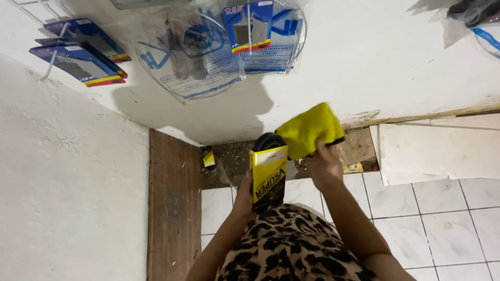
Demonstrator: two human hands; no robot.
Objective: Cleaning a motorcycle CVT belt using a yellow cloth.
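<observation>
You are holding a yellow-and-black product box [269, 176] upright in front of you, over the tiled floor [437, 208] and above your leopard-print lap [291, 250]. Your left hand [244, 195] is closed around its lower left side from behind, so the printed face is turned up toward you and stays steady. A black rounded part [266, 140] pokes out of the top of the box; what it is cannot be made out.

Your right hand [323, 165] is clamped on a yellow cloth [311, 129], pressing it against the top right of the box and that black part, as you would to wipe it. The two hands sit close together but each grips its own thing: one braces, the other works the cloth.

Beyond the box, the floor ends in a rough, dusty strip at the foot of the white wall [364, 52], where a small yellow-and-black packet [208, 157] lies in the corner. A brown wooden plank [174, 203] runs along the left edge of the floor. On the wall, clear plastic bags with blue print [192, 57] and blue carded packs [78, 57] hang from hooks, well apart from your hands.
</observation>
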